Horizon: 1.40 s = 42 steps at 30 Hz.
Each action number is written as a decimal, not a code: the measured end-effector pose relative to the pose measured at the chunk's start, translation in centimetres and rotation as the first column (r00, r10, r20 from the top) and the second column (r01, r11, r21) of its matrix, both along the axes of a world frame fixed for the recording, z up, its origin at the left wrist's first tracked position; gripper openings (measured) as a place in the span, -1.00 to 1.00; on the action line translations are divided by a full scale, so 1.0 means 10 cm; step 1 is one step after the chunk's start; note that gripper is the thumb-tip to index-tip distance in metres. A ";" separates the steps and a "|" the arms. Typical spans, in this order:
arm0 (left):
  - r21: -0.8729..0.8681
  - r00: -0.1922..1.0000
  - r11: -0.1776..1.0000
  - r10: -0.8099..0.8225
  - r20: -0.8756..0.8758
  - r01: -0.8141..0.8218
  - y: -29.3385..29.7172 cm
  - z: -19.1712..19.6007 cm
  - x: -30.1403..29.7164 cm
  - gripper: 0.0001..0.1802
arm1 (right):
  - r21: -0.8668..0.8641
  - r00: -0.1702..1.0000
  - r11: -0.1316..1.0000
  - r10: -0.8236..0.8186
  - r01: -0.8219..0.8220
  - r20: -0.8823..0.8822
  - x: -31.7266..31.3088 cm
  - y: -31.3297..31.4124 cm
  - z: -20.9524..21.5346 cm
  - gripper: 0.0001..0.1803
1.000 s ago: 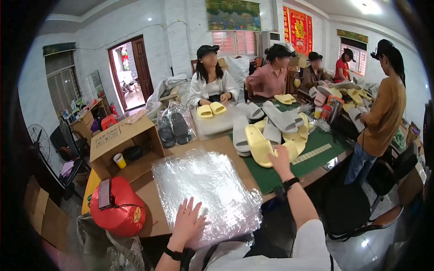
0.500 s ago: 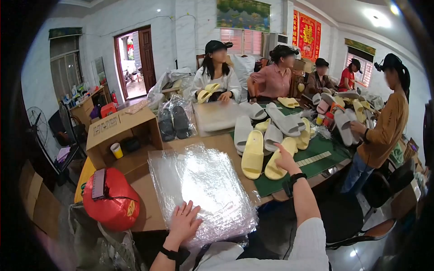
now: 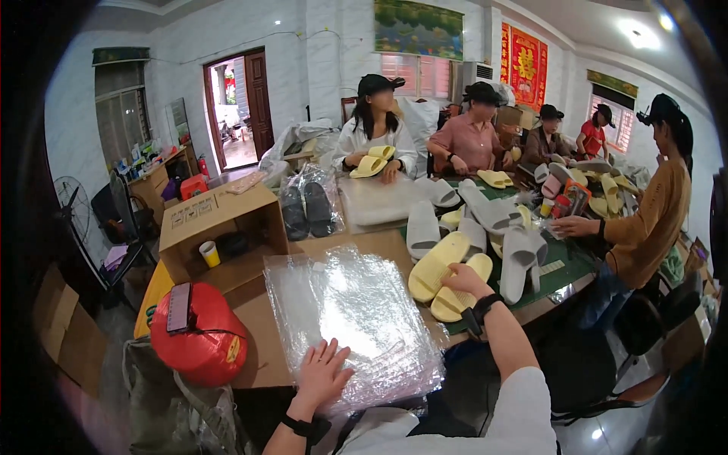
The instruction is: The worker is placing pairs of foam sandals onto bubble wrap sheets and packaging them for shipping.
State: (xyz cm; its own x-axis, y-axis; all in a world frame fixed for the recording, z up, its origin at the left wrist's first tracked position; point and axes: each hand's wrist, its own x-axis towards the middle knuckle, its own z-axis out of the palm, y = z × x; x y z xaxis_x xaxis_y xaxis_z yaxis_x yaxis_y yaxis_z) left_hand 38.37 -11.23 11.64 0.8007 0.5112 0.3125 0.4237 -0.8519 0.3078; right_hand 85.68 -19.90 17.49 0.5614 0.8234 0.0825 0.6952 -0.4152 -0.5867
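Observation:
My left hand [image 3: 324, 373] lies flat with fingers spread on the near part of a stack of clear plastic bags [image 3: 345, 311]. Over at the right, my right hand [image 3: 465, 279] is closed on a pair of yellow slippers [image 3: 438, 267], which are tilted and show ribbed surfaces. Its fingertips are partly hidden between the two slippers. Just right of that hand stands a pair of grey slippers [image 3: 519, 265] on the green mat [image 3: 565, 262]. More grey slippers [image 3: 423, 227] lie behind the yellow pair.
An open cardboard box [image 3: 220, 220] holding a yellow cup [image 3: 209, 254] stands at left, behind a red plastic-wrapped roll [image 3: 199, 337]. Bagged black slippers [image 3: 309, 208] lie beyond the bags. Co-workers sit across the table; one in brown [image 3: 644, 201] stands at right, reaching over slippers.
My right hand has gone from a pointing finger to a grip on the yellow slippers, now tilted. A grey pair has come from the brown-sleeved co-worker's side onto the mat near me.

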 end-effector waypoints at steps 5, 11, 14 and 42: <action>-0.001 1.000 1.000 -0.007 -0.027 0.007 0.02 0.00 0.01 -0.41 | 0.332 0.773 0.904 0.004 0.268 -0.635 -0.09 -0.28 0.25 -0.51; 0.015 1.000 1.000 -0.001 -0.011 0.001 0.06 -0.01 0.02 -0.42 | 0.330 0.104 0.884 0.313 0.332 -0.944 -0.99 -0.30 0.82 -0.68; 0.007 1.000 1.000 0.013 -0.003 -0.013 0.07 -0.05 -0.03 -0.41 | 0.362 0.160 0.882 0.328 0.302 -0.931 -1.90 -0.11 1.07 -0.72; -0.003 0.995 1.000 0.010 -0.104 -0.010 0.06 0.08 0.01 -0.27 | 0.331 0.974 0.929 0.099 -0.163 0.202 -1.47 0.31 0.03 -0.65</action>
State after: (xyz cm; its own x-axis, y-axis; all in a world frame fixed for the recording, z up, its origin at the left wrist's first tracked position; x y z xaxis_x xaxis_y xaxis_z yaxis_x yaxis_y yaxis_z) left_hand 38.45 -10.59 12.44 0.8236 0.5200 0.2265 0.4618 -0.8466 0.2645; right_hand 70.98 -16.77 17.78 0.3999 0.7917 0.4618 0.8360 -0.1085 -0.5379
